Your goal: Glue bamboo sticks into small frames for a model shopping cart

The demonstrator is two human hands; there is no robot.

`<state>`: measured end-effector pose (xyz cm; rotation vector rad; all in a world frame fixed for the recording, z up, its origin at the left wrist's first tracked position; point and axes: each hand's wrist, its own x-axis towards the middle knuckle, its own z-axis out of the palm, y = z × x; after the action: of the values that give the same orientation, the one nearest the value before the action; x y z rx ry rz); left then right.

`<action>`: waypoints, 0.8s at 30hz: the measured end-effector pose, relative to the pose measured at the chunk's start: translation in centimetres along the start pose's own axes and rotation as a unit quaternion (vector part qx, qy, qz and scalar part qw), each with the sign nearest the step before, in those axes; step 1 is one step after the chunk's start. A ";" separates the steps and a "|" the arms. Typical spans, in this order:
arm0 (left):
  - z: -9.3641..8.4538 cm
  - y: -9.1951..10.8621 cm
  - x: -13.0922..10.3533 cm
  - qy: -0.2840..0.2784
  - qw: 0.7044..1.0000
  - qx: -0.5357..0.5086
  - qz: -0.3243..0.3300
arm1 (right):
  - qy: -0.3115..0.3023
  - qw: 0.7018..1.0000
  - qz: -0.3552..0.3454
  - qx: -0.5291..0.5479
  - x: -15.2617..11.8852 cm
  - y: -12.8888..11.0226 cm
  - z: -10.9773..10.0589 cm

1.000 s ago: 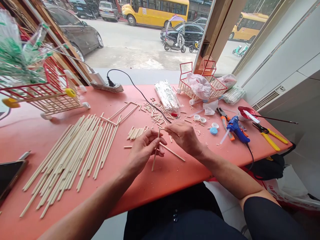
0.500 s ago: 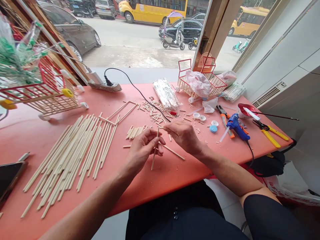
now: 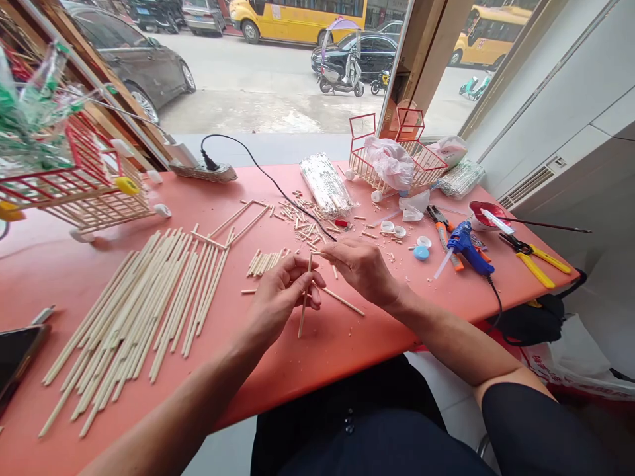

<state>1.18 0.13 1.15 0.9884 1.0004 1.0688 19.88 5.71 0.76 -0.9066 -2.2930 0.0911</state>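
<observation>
Between its thumb and fingers, my left hand (image 3: 286, 291) pinches a thin wooden stick (image 3: 303, 311) held nearly upright. My right hand (image 3: 366, 268) is closed on a short piece of wooden stick (image 3: 317, 252), whose end meets the top of the upright one. Another long stick (image 3: 343, 301) slants over the table just beneath my hands. Left of them, a row of short cut sticks (image 3: 262, 263) lies side by side. A large spread of long wooden sticks (image 3: 131, 317) covers the table's left part, with an angular stick frame (image 3: 231, 228) at its far end.
A blue glue gun (image 3: 469, 248), orange-handled pliers (image 3: 441, 231) and yellow-handled pliers (image 3: 538, 259) lie at right. Stick carts with red trim stand at left (image 3: 99, 198) and back right (image 3: 429, 165). A black cable (image 3: 268, 165) crosses the table from a power strip (image 3: 203, 172).
The whole view has shifted slightly. Both hands keep the same grip, the short piece still against the upright stick's top.
</observation>
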 end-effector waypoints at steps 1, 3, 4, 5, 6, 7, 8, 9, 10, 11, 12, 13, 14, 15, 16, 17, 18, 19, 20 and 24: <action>0.0 0.0 0.0 0.000 1.000 0.000 0.000 | -0.001 1.000 -0.001 -0.004 0.0 0.0 0.0; 0.0 0.1 0.0 0.001 1.000 0.001 0.000 | -0.002 1.000 -0.002 -0.006 0.0 0.0 0.0; 0.0 0.1 0.0 0.001 1.000 0.000 0.000 | -0.002 1.000 -0.001 -0.005 0.0 0.0 0.1; 0.0 0.1 0.0 0.002 1.000 0.001 -0.001 | -0.002 1.000 0.001 -0.005 0.0 0.0 0.1; 0.1 0.1 0.0 0.003 1.000 0.001 -0.002 | -0.002 1.000 0.002 -0.006 0.0 0.0 0.1; 0.1 0.2 0.0 0.004 1.000 0.002 -0.004 | -0.002 1.000 0.004 -0.007 0.0 0.0 0.1; 0.1 0.2 0.0 0.005 1.000 0.002 -0.005 | -0.003 1.000 0.005 -0.008 0.0 -0.1 0.1; 0.2 0.2 0.0 0.005 1.000 0.003 -0.005 | -0.004 1.000 0.005 -0.008 0.0 -0.1 0.1; 0.2 0.2 -0.1 0.006 1.000 0.005 -0.005 | -0.006 1.000 0.005 -0.007 0.0 -0.1 0.0; 0.2 0.2 -0.1 0.006 1.000 0.006 -0.005 | -0.007 1.000 0.006 -0.007 0.0 -0.1 0.0; 0.2 0.2 -0.1 0.007 1.000 0.008 -0.004 | -0.009 1.000 0.006 -0.006 0.0 -0.1 0.0; 0.2 0.2 -0.1 0.007 1.000 0.010 -0.004 | -0.012 1.000 0.007 -0.006 0.0 -0.1 0.0; 0.2 0.2 -0.1 0.008 1.000 0.011 -0.005 | -0.013 1.000 0.008 -0.006 0.0 -0.1 0.0; 0.2 0.2 -0.1 0.008 1.000 0.013 -0.006 | -0.014 1.000 0.010 -0.006 0.0 0.0 0.0; 0.2 0.3 -0.1 0.010 1.000 0.015 -0.007 | -0.016 1.000 0.013 -0.006 0.0 0.0 0.0; 0.2 0.3 0.0 0.012 1.000 0.018 -0.008 | -0.017 1.000 0.016 -0.004 0.0 0.0 0.0; 0.1 0.3 0.0 0.014 1.000 0.024 -0.010 | -0.018 1.000 0.019 -0.002 0.0 0.0 -0.1; 0.1 0.4 0.1 0.017 0.999 0.031 -0.011 | -0.019 1.000 0.020 -0.001 0.1 0.1 -0.1; 0.0 0.5 0.1 0.022 0.999 0.041 -0.010 | -0.018 1.000 0.018 0.001 0.1 0.1 -0.1; -0.4 1.1 0.1 0.054 0.991 0.116 0.033 | -0.002 1.000 -0.007 0.002 0.2 0.1 -0.2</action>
<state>0.54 0.52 2.04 1.1682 1.2079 1.0868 19.94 5.85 0.97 -0.8896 -2.3013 0.0923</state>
